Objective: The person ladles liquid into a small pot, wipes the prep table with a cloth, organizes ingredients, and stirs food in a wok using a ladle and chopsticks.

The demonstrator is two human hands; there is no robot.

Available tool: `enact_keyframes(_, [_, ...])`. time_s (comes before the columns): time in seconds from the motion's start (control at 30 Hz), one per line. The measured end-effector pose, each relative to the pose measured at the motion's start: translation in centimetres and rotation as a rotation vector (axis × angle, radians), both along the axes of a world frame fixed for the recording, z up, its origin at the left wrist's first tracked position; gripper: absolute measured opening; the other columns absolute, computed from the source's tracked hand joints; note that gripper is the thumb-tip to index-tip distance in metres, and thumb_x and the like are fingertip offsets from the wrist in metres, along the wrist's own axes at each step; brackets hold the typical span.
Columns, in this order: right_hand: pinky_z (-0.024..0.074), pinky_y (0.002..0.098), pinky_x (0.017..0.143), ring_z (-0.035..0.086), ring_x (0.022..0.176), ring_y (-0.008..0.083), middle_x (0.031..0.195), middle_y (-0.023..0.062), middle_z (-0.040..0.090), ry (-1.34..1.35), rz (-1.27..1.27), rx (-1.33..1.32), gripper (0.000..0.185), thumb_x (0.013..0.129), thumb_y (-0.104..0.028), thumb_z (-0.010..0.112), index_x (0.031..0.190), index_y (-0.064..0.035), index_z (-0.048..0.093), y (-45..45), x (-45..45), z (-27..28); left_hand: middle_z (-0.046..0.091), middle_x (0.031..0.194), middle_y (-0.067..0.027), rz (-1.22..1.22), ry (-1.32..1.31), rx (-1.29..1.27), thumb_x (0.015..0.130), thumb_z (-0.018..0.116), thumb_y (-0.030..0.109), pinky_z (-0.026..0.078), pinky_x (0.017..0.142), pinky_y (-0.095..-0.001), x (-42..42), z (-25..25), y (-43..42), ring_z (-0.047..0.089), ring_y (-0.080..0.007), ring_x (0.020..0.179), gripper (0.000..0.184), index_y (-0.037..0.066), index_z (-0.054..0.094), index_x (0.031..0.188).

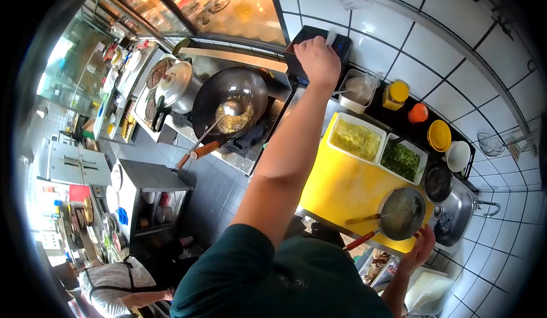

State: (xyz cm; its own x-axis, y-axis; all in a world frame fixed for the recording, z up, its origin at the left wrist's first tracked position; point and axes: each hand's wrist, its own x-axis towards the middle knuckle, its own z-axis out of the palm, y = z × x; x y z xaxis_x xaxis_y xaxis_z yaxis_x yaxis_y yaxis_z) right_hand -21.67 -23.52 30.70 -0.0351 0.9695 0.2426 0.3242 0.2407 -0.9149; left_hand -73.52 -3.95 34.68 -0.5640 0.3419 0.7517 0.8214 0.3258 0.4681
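My left hand (319,61) reaches far forward to a black box (307,37) by the tiled wall. Its fingers are curled, and a pale, narrow piece (331,37) shows beside them; what they hold is hidden. My right hand (419,247) is beside the rim of a small pan (403,212) with a red handle (361,241), fingers apart; I cannot tell whether it touches the pan. Cloudy liquid is in that pan, and a wooden-handled utensil (363,219) lies across it. The pan is on a yellow board (325,187).
A wok (208,98) on the stove holds a ladle (232,107) in bubbling oil. Beside it is a lidded pot (178,87). Trays of chopped yellow food (356,138) and chopped greens (400,159) line the board, near a sink (456,221). Another person (117,281) is at lower left.
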Motion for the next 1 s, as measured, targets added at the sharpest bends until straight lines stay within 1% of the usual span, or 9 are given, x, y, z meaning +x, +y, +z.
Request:
enact_keyframes(0.2, [0.0469,0.0385,0.099,0.057,0.116,0.025,0.131,0.0164,0.058,0.01,0.14,-0.023,0.04,0.101,-0.014,0.052,0.137,0.0036,0.05,0.7,-1.1,1.1,0.06,0.078,-0.0151,-0.235,-0.036,0.235,0.084,0.068,0.006,0.046,0.073,-0.0469,5.1,4.6,-3.8,0.058,-0.037,0.08,0.01,0.003,0.058,0.085])
enact_keyframes(0.3, [0.0417,0.0417,0.108,0.055,0.124,0.0282,0.134,0.018,0.056,-0.192,0.239,0.123,0.048,0.095,-0.01,0.057,0.14,0.0042,0.048,2.1,-2.8,1.0,0.057,0.077,-0.0135,-0.791,-0.412,0.088,0.083,0.07,0.002,0.045,0.055,-0.0414,12.7,5.2,-12.0,0.057,-0.0337,0.064,0.013,0.002,0.058,0.088])
enact_keyframes(0.37, [0.0392,0.0428,0.112,0.053,0.127,0.03,0.136,0.0188,0.055,-0.065,0.326,0.028,0.051,0.091,-0.006,0.059,0.139,0.0046,0.049,2.3,-5.7,2.6,0.06,0.081,-0.0123,-1.113,-0.438,-0.041,0.084,0.07,0.0,0.047,0.059,-0.0381,16.4,3.4,-17.6,0.061,-0.0279,0.07,0.014,0.003,0.062,0.096])
enact_keyframes(0.47, [0.041,0.0411,0.11,0.056,0.123,0.0267,0.129,0.0166,0.059,0.139,0.485,-0.212,0.045,0.087,-0.003,0.061,0.132,0.0052,0.055,0.5,-8.8,3.5,0.066,0.093,-0.0137,-1.285,-0.677,-0.178,0.088,0.068,-0.005,0.052,0.076,-0.0374,19.0,2.2,-24.7,0.067,-0.0307,0.087,0.016,0.002,0.066,0.103])
enact_keyframes(0.63, [0.0513,0.0313,0.094,0.063,0.104,0.015,0.109,0.0093,0.064,0.165,0.722,-0.437,0.02,0.093,0.005,0.062,0.113,0.0023,0.061,-3.6,-11.6,2.0,0.068,0.107,-0.0168,-1.128,-1.307,-0.297,0.089,0.068,-0.002,0.054,0.085,-0.0378,19.0,0.6,-33.6,0.068,-0.0322,0.098,0.031,0.001,0.064,0.119])
enact_keyframes(0.73, [0.0518,0.0294,0.091,0.063,0.1,0.0129,0.101,0.0056,0.065,0.206,0.701,-0.614,0.015,0.094,0.006,0.062,0.109,0.0013,0.062,-6.6,-13.8,2.3,0.068,0.098,-0.0174,-0.906,-0.711,-0.265,0.083,0.074,0.002,0.054,0.076,-0.0417,14.6,1.3,-39.4,0.067,-0.0347,0.089,0.025,-0.001,0.065,0.106])
enact_keyframes(0.87, [0.0509,0.028,0.087,0.062,0.093,0.0124,0.096,0.0054,0.065,0.2,0.77,-0.529,0.011,0.094,0.003,0.063,0.105,0.0015,0.062,-10.6,-17.1,0.5,0.061,0.122,-0.0221,-0.047,0.013,-0.273,0.071,0.072,-0.005,0.048,0.094,-0.0499,0.8,-1.1,-49.9,0.058,-0.0414,0.111,0.057,0.0,0.057,0.126])
enact_keyframes(0.97, [0.0499,0.0277,0.087,0.063,0.094,0.0136,0.095,0.007,0.065,0.038,0.754,-0.472,0.008,0.092,0.003,0.065,0.1,0.0034,0.064,-14.4,-19.5,-0.8,0.045,0.145,-0.026,0.337,0.038,-0.746,0.081,0.072,0.014,0.029,0.116,-0.0568,-12.0,-5.7,-56.3,0.038,-0.0461,0.138,0.08,0.004,0.035,0.151])
enact_keyframes(1.0, [0.0501,0.0279,0.087,0.063,0.094,0.0135,0.095,0.0068,0.065,0.041,0.735,-0.475,0.008,0.092,0.003,0.065,0.1,0.0032,0.064,-16.1,-20.9,-0.6,0.044,0.147,-0.0255,0.35,-0.013,-0.932,0.081,0.074,0.019,0.035,0.113,-0.0559,-15.4,-7.4,-57.4,0.041,-0.0449,0.136,0.083,0.008,0.034,0.153])
